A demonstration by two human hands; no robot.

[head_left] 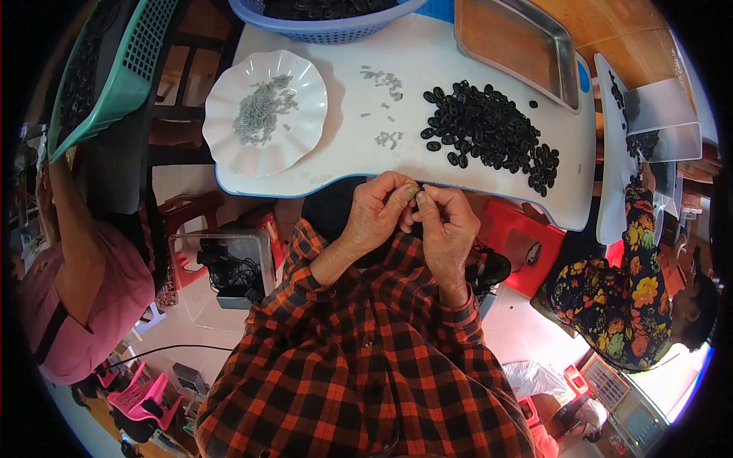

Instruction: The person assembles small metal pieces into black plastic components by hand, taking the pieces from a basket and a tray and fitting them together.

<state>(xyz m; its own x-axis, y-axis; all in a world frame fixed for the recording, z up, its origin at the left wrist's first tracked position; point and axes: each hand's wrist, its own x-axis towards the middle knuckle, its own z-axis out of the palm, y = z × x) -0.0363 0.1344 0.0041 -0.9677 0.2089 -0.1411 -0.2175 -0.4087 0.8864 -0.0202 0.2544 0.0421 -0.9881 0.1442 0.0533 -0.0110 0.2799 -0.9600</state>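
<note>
My left hand (374,210) and my right hand (447,225) meet just in front of the table's near edge, fingertips pressed together. Both are closed in a pinch. Whatever sits between the fingertips is too small and covered to name; only a dark speck shows there. Beyond my right hand a heap of small black oval pieces (489,126) with holes lies on the white table (343,153). Ahead of my left hand are loose short greyish translucent bits (389,140). More such bits (263,111) fill the middle of a white scalloped plate (301,145) at the left.
A blue basket (328,30) of black pieces stands at the far edge, a metal tray (519,46) at the far right. People sit on both sides, one in pink (107,282), one in a floral top (611,298). A clear box (221,267) of black cords is at lower left.
</note>
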